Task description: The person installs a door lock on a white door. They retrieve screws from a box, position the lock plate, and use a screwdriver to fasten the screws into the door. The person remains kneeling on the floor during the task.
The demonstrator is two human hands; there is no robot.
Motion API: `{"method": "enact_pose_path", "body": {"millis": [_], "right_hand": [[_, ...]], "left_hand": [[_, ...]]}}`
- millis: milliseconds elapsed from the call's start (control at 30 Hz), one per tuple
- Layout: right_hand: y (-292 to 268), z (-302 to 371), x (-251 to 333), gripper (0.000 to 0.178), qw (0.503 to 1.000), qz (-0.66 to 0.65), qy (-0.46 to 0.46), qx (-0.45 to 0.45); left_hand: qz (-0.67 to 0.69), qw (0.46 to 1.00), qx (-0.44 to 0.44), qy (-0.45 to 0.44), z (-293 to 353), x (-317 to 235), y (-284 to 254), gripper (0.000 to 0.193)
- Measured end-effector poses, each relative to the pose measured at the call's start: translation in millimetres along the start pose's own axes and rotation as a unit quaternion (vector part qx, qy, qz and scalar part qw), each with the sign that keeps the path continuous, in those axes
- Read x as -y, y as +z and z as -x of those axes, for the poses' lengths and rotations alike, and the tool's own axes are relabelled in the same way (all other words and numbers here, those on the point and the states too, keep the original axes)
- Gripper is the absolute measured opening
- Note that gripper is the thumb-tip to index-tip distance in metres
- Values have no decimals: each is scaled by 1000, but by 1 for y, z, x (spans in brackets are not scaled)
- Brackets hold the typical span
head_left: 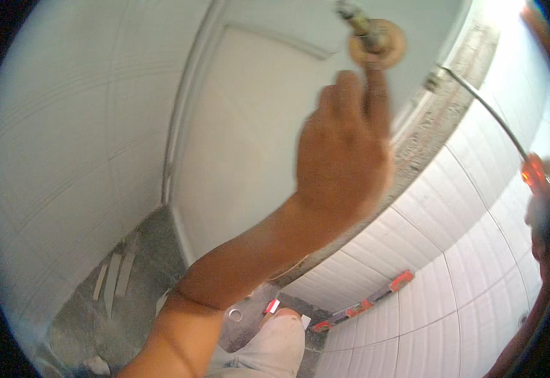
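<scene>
My left hand (344, 148) reaches up in front of a pale door (243, 120). Its index finger is stretched out and touches the round brass-coloured plate (396, 45) of a door knob fitting, from which a metal spindle (355, 20) sticks out. The other fingers are slightly bent, and the thumb is hidden. At the right rim, my right hand (532, 220) is partly seen, closed around a screwdriver (535, 173) with an orange-red handle. The screwdriver's long shaft points toward a small metal latch (433, 80) at the door's edge.
White tiled wall (426, 246) runs along the right, beside a rough, bare strip (426, 129) next to the door. A red spirit level (379, 296) lies low along the tiles. Several pale strips (111, 280) and a small ring (234, 315) are on the dark floor.
</scene>
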State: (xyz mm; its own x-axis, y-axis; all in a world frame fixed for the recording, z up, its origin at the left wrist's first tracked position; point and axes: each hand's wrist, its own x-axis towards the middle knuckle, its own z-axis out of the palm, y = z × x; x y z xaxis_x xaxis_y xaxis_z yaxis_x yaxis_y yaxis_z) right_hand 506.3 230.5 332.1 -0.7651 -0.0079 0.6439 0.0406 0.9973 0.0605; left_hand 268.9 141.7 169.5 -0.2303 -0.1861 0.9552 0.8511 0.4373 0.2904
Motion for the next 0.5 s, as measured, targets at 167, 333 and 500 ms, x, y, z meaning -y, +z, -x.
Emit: {"method": "enact_pose_path", "body": {"millis": [167, 333, 500], "right_hand": [[26, 25, 15, 32, 887, 438, -101, -108], [17, 16, 10, 30, 971, 180, 128, -87], [24, 13, 3, 33, 993, 78, 56, -63]], "left_hand": [[47, 999, 13, 10, 12, 8, 5, 99], [26, 999, 43, -1, 14, -1, 6, 101], [29, 999, 22, 9, 17, 6, 2, 103]]}}
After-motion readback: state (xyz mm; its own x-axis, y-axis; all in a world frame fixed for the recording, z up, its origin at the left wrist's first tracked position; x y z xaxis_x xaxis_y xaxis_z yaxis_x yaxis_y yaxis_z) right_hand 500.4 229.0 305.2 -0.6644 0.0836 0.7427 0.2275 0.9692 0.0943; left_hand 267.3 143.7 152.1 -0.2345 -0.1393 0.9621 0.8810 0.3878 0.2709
